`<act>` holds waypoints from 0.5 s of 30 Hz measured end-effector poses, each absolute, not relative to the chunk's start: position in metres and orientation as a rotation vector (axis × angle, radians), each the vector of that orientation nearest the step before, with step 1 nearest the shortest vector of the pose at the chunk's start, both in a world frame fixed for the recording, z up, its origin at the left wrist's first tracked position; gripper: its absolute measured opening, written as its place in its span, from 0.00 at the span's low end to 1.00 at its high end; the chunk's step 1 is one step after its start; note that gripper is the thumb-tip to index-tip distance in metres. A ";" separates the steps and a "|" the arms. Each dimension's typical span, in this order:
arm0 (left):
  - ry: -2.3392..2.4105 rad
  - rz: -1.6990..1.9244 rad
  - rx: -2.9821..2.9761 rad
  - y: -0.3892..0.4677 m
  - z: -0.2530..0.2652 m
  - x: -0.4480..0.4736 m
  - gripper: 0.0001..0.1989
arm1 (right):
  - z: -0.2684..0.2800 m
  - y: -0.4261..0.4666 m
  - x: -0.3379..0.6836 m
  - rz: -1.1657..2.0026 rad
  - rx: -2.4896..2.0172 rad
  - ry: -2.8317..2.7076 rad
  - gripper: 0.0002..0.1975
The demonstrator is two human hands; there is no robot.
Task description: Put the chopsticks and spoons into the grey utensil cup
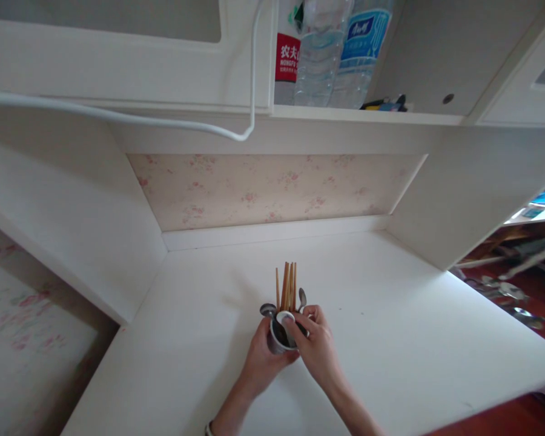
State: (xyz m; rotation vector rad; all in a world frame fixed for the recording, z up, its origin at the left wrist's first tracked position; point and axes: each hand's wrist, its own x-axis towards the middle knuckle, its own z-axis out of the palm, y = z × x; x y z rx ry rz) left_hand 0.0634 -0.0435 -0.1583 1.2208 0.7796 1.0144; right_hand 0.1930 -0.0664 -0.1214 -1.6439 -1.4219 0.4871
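My left hand (262,357) is wrapped round a light-coloured cup (279,346) over the white desktop. In the cup stand several wooden chopsticks (289,287) with their ends pointing up. A metal spoon (267,310) leans out over the left side, and another metal spoon (302,297) sticks up at the right. My right hand (315,342) is closed at the cup's mouth, thumb and fingers pinching a white spoon (285,317) by its rounded end. The lower part of that spoon is down inside the cup.
Around the cup spreads the white desktop (381,339), with side panels left and right. A shelf above holds clear water bottles (322,60) and small items (386,104). In front of the upper cabinet hangs a white cable (172,123). Metal items (508,293) lie beyond the right edge.
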 end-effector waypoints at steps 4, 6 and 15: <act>0.777 1.000 1.140 -0.045 -0.160 0.065 0.28 | -0.130 -0.072 0.197 0.458 -1.581 -1.358 0.13; 0.773 0.995 1.112 -0.045 -0.161 0.065 0.27 | -0.133 -0.078 0.201 0.490 -1.554 -1.309 0.15; 0.790 0.905 1.323 -0.041 -0.166 0.063 0.31 | -0.153 -0.094 0.194 0.881 -1.536 -1.178 0.49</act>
